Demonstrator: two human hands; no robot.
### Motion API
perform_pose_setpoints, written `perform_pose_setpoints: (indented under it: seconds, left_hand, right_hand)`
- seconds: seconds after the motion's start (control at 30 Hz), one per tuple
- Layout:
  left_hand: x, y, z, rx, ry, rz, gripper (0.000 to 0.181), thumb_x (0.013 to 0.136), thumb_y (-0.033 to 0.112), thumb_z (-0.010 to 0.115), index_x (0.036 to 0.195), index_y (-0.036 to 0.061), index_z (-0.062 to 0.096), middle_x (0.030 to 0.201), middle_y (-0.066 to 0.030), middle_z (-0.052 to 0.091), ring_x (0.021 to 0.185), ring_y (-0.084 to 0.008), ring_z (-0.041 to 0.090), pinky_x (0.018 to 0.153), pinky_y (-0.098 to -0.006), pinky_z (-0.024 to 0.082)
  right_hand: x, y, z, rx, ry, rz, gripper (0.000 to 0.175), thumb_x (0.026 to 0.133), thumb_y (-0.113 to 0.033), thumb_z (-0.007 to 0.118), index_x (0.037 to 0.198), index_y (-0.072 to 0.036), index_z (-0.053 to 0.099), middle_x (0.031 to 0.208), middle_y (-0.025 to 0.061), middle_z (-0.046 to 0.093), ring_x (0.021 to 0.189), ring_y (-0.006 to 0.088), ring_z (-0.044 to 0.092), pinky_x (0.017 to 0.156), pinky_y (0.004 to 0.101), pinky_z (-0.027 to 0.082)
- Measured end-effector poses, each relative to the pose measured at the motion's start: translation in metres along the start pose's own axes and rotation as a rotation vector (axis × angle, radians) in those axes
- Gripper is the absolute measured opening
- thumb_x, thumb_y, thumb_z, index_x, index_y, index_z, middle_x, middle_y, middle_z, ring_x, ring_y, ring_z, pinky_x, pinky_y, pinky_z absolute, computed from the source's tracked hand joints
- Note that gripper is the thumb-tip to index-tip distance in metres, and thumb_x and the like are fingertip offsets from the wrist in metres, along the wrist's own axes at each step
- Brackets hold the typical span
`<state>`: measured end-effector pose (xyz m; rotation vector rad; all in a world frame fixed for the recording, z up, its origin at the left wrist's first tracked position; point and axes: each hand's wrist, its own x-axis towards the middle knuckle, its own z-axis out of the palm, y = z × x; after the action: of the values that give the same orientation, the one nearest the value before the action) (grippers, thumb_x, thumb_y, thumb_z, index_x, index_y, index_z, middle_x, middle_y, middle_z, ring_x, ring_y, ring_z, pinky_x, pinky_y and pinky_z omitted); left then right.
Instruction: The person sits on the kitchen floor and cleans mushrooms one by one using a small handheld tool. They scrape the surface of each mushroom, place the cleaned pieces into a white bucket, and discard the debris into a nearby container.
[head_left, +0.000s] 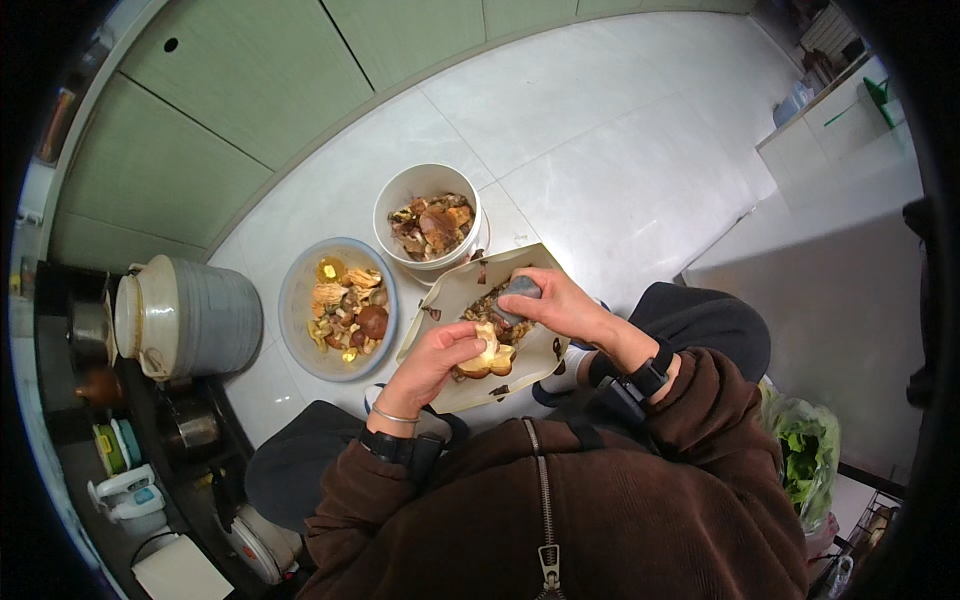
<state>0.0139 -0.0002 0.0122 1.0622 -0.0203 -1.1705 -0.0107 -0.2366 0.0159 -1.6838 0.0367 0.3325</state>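
Observation:
My left hand (431, 360) pinches the pale stem of a mushroom (491, 360) with a yellowish-brown, lobed cap. A grey, rounded object (510, 300) is gripped in my right hand (562, 304); its exact kind cannot be made out. Both hands are over a cream-coloured open container (442, 300) between my feet. Dark brown trimmings (484, 309) lie inside it, partly covered by my hands, and brown scraps cling to its walls. The mushroom and the grey object are close together; whether they touch is unclear.
A blue-grey basin (285, 304) of mixed mushrooms stands to the left on the tiled floor (600, 127). Beyond the container, a white bucket (382, 199) holds more mushrooms. A large ceramic jar (217, 319) is at far left, and bagged greens (806, 457) are at right.

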Motion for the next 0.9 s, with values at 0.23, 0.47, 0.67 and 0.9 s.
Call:
perform_pose_setpoints:
  seconds: [0.23, 0.47, 0.67, 0.9]
  left_hand:
    - [0.000, 0.004, 0.003, -0.402, -0.062, 0.156, 0.067, 0.088, 0.015, 0.061, 0.144, -0.0027, 0.030, 0.109, -0.0186, 0.061, 0.106, -0.0286, 0.062, 0.112, -0.0491, 0.036]
    - [0.002, 0.004, 0.007, -0.424, -0.020, 0.083, 0.067, 0.085, 0.014, 0.061, 0.144, 0.0004, 0.031, 0.104, -0.0140, 0.059, 0.101, -0.0259, 0.061, 0.113, -0.0546, 0.033]
    - [0.009, -0.008, -0.003, -0.356, -0.257, 0.007, 0.068, 0.088, 0.012, 0.059, 0.148, 0.0032, 0.028, 0.120, -0.0143, 0.055, 0.112, -0.0256, 0.057, 0.109, -0.0469, 0.039]
    - [0.011, -0.013, -0.012, -0.584, -0.253, 0.166, 0.074, 0.087, 0.019, 0.060, 0.150, 0.0050, 0.026, 0.108, -0.0128, 0.057, 0.102, -0.0265, 0.057, 0.109, -0.0555, 0.035]
  right_hand:
    - [-0.006, -0.006, -0.006, -0.446, -0.044, -0.052, 0.028, 0.088, -0.020, 0.064, 0.108, 0.001, 0.062, 0.065, 0.0138, 0.054, 0.060, 0.0146, 0.055, 0.058, 0.0321, 0.045]
    - [-0.008, -0.020, -0.005, 0.095, -0.169, 0.038, 0.030, 0.090, -0.024, 0.067, 0.111, -0.003, 0.066, 0.082, 0.0031, 0.065, 0.076, 0.0099, 0.059, 0.071, 0.0282, 0.049]
    - [-0.007, -0.017, -0.004, 0.052, -0.253, -0.016, 0.026, 0.091, -0.026, 0.068, 0.102, -0.003, 0.065, 0.080, -0.0004, 0.064, 0.075, 0.0062, 0.054, 0.070, 0.0245, 0.046]
    - [-0.004, -0.007, -0.009, 0.159, -0.034, 0.030, 0.024, 0.092, -0.023, 0.065, 0.100, 0.000, 0.065, 0.080, -0.0009, 0.062, 0.074, 0.0057, 0.053, 0.067, 0.0247, 0.046]
